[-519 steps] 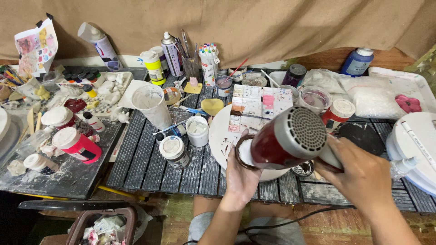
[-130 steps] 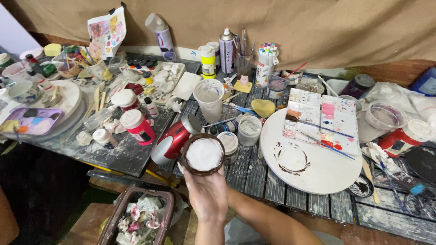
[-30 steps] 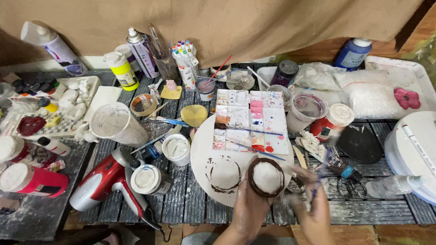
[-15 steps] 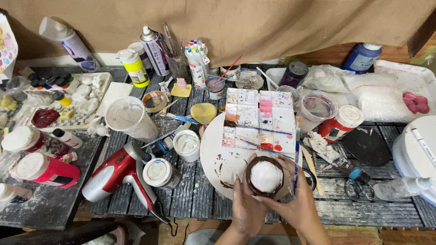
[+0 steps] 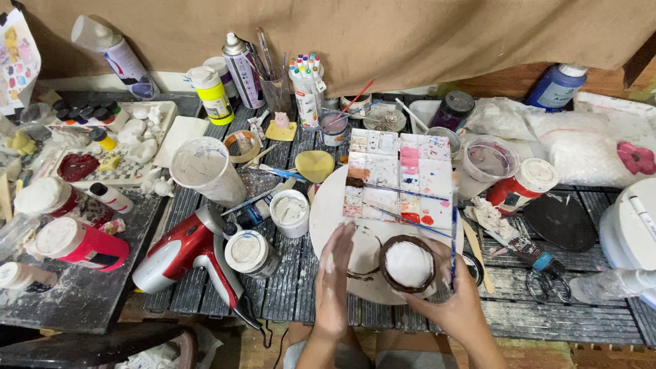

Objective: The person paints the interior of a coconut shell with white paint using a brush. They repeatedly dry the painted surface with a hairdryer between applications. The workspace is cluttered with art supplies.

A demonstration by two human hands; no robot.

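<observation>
Cluttered dark slatted desk [image 5: 287,301] is carrying the white round board [image 5: 342,225], where the left hand [image 5: 335,273] is now lying flat, fingers straight. Right hand [image 5: 454,301] is now gripping a thin brush [image 5: 453,225] beside the brown white-filled bowl [image 5: 408,263], which it was cupping half a second ago.

One red hair dryer [image 5: 183,250], one paint palette [image 5: 400,179], two hands [image 5: 336,273].

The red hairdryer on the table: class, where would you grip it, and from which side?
Probably by the handle of the hairdryer, which juts out toward the table's near edge; come from the near side. The barrel is bulky, with a jar close beside it.
</observation>
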